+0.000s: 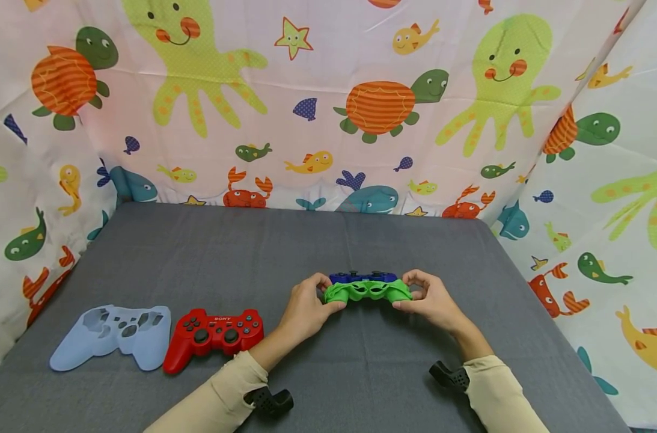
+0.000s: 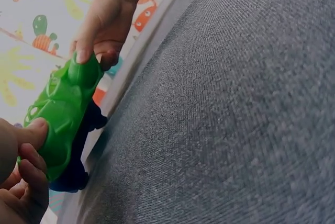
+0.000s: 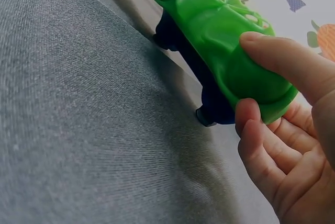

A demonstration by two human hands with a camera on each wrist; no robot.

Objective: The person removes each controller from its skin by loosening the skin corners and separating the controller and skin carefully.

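Observation:
A blue game controller [image 1: 363,277] is partly covered by a green silicone controller sleeve [image 1: 368,291], held just over the grey table. The left hand [image 1: 308,307] grips the left end, thumb on the green sleeve and fingers curled behind. At the opposite end, the right hand [image 1: 431,299] pinches the sleeve the same way. In the right wrist view, the right thumb presses the rounded green grip [image 3: 256,77], while dark blue parts [image 3: 214,101] of the controller stick out beneath. The left wrist view shows both thumbs on the green sleeve [image 2: 68,109].
To the left on the grey table [image 1: 360,373] lie a red game controller [image 1: 214,337] and a light blue silicone sleeve [image 1: 114,337], side by side. A curtain [image 1: 306,78] printed with sea animals hangs around the back and sides. Black wrist devices [image 1: 271,402] sit at both sleeves.

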